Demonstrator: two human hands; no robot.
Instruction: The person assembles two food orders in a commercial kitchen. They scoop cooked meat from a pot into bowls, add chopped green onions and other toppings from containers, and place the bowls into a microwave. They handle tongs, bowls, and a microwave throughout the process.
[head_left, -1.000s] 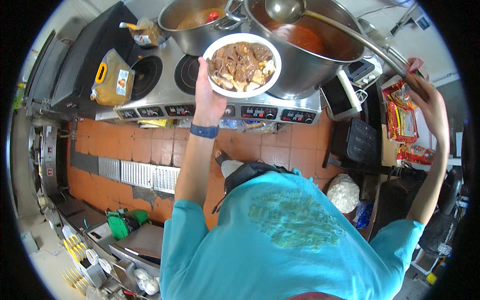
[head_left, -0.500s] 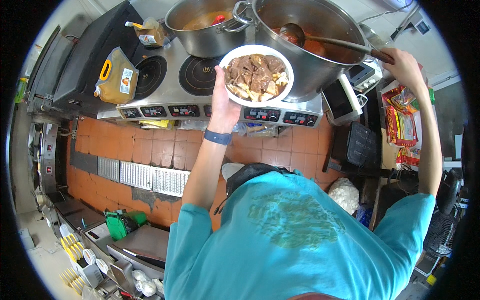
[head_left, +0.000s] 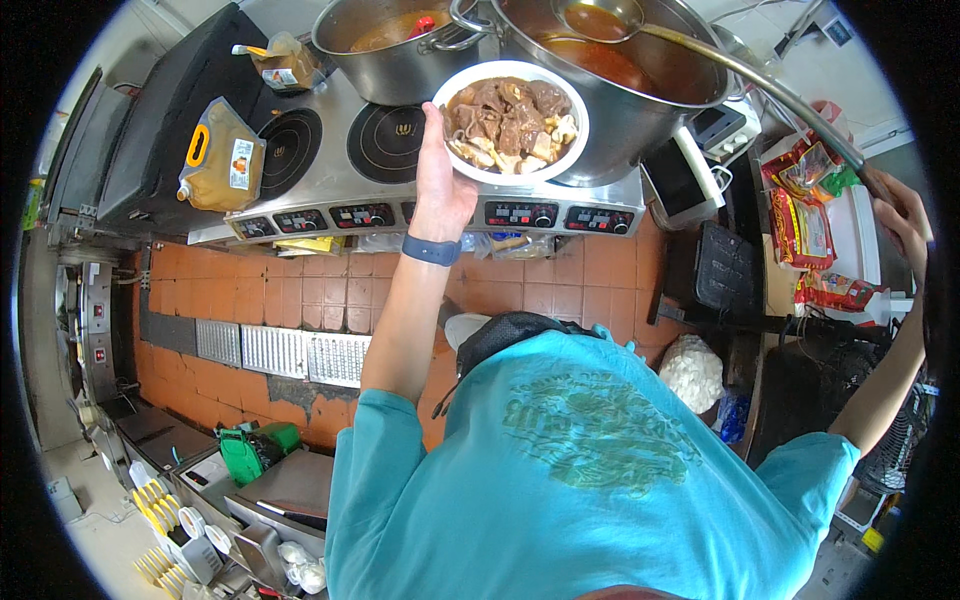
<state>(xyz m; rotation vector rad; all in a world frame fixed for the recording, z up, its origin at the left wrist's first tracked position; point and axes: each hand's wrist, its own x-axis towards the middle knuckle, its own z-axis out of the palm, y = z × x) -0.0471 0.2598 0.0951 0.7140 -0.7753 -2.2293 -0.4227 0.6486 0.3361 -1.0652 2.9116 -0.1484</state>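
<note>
On my left hand rests a white bowl, my thumb over its rim and the other fingers hidden beneath it. Sliced brown meat and paler chunks fill the bowl. My right hand, far to the right, is wrapped round the handle end of a long ladle. The ladle's round head, with reddish broth in it, is raised over the large steel pot, which holds red-orange broth. Left of that pot stands a smaller steel pot with orange liquid and a red thing inside.
The steel cooktop has round black burners and knobs along its front. Two plastic jugs of amber liquid, one a large jug, stand at its left. Right of the cooktop are a white device and red packets. Tiled floor lies below.
My right hand has moved right and down, and the ladle's head has come up out of the large pot with broth in it. The bowl stays nearly in place on my left hand.
</note>
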